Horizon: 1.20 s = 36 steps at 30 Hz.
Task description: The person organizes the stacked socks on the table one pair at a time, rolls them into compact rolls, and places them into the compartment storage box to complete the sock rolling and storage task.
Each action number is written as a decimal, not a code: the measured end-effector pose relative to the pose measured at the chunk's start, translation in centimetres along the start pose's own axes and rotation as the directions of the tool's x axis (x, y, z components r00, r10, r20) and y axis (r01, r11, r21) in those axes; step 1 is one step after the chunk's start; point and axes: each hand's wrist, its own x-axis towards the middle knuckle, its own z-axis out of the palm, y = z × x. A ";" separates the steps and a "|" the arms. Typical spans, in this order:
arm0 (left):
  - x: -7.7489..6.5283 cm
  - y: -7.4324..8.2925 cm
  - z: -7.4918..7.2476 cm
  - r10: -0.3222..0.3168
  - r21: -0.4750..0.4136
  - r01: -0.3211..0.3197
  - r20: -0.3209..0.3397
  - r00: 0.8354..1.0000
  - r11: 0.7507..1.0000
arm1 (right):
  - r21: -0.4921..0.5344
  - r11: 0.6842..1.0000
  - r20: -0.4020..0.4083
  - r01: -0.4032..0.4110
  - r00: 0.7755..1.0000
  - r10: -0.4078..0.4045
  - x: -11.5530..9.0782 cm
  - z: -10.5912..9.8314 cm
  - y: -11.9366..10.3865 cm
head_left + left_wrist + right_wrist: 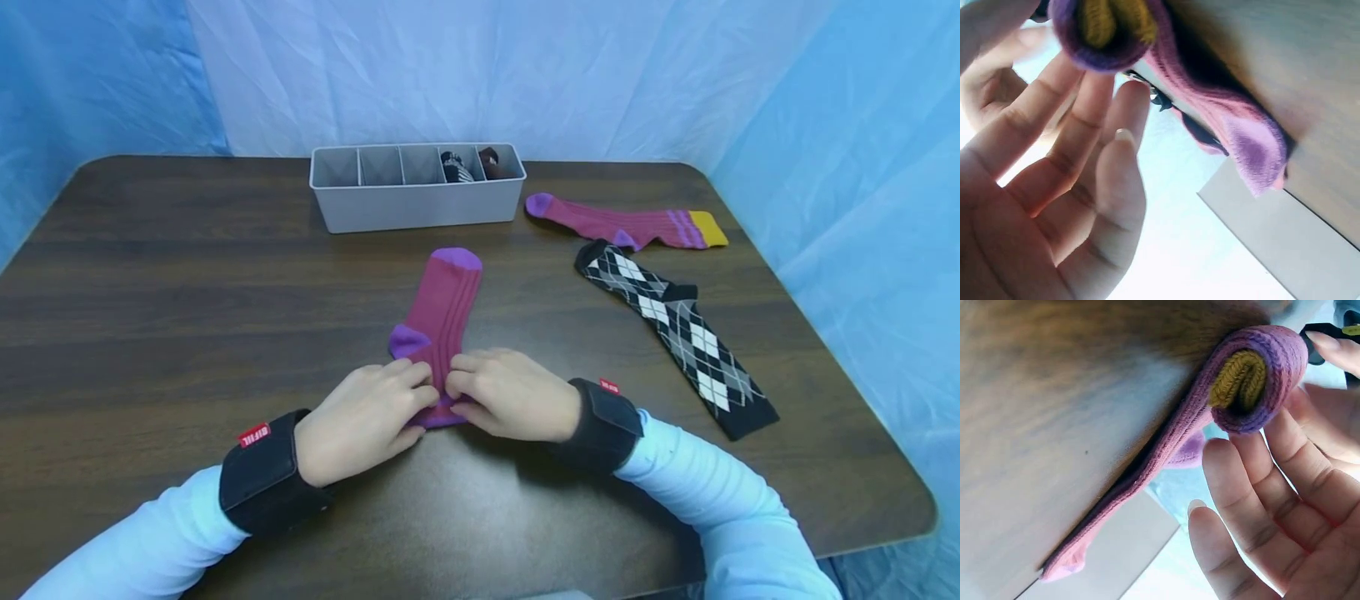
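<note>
A maroon sock (447,304) with purple toe and heel lies flat on the table, its toe pointing away from me. The cuff end nearest me is rolled up, and the yellow cuff (1238,378) shows inside the spiral in the right wrist view. My left hand (367,417) holds the left end of the roll with bent fingers. At the roll's right end, my right hand (513,396) holds it with its fingers curled. In the left wrist view the purple roll (1100,59) rests against the fingertips. The head view partly hides the roll behind both hands.
A grey divided box (420,208) stands at the back, with a black-and-white rolled item (456,169) and a brown item (491,162) in its right compartments. To the right lie another maroon sock (592,218) with a yellow cuff and a black argyle sock (678,333).
</note>
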 end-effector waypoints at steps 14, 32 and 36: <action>-0.2 0.1 -0.8 0.018 -0.199 0.007 0.121 0.993 0.980 | 0.055 0.998 0.121 0.040 0.992 -0.046 -0.6 -0.6 -0.6; 0.0 -0.3 -0.2 -0.017 -0.094 0.016 -0.009 1.000 0.995 | 0.046 0.997 -0.021 0.058 0.998 -0.057 -0.2 -0.1 -0.2; -0.1 -0.2 -0.3 0.009 -0.040 -0.008 0.022 1.000 0.999 | 0.030 0.995 -0.024 0.092 0.995 -0.092 -0.3 -0.3 -0.5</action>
